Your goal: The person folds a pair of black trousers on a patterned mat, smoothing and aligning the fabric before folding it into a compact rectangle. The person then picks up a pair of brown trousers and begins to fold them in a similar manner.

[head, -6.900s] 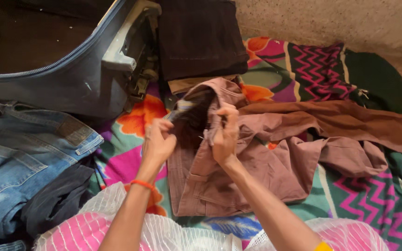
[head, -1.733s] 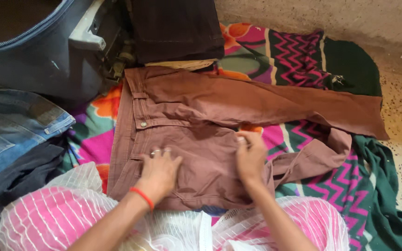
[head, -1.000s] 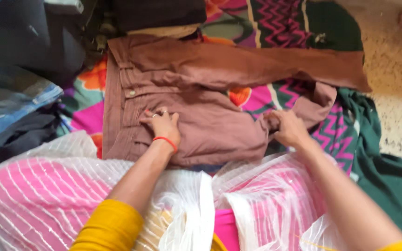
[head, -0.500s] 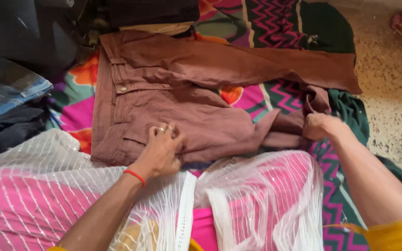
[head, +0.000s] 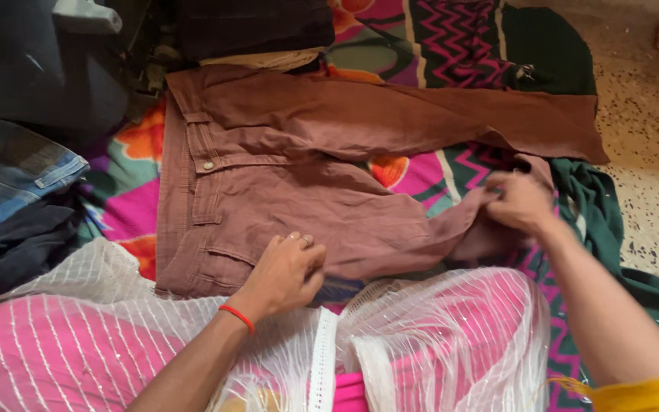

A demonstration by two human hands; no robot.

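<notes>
A pair of brown trousers (head: pixel 284 175) lies spread on a bright patterned blanket (head: pixel 467 46), waistband to the left, one leg stretched straight toward the right. The near leg is bunched up. My left hand (head: pixel 287 267) presses down on the trousers' hip near the lower edge, fingers curled on the cloth. Farther right, my right hand (head: pixel 520 202) pinches the crumpled fabric of the near leg. A red band circles my left wrist.
A dark suitcase (head: pixel 32 61) stands at the upper left. Folded dark clothes (head: pixel 253 27) lie above the waistband. Blue jeans (head: pixel 9 172) and a dark garment (head: pixel 17 244) sit at the left. Speckled floor (head: pixel 650 152) shows at the right. My pink and white skirt fills the foreground.
My right hand has slid along the near trouser leg to the right and gathered its fabric. My left hand has shifted down toward the lower edge of the hip.
</notes>
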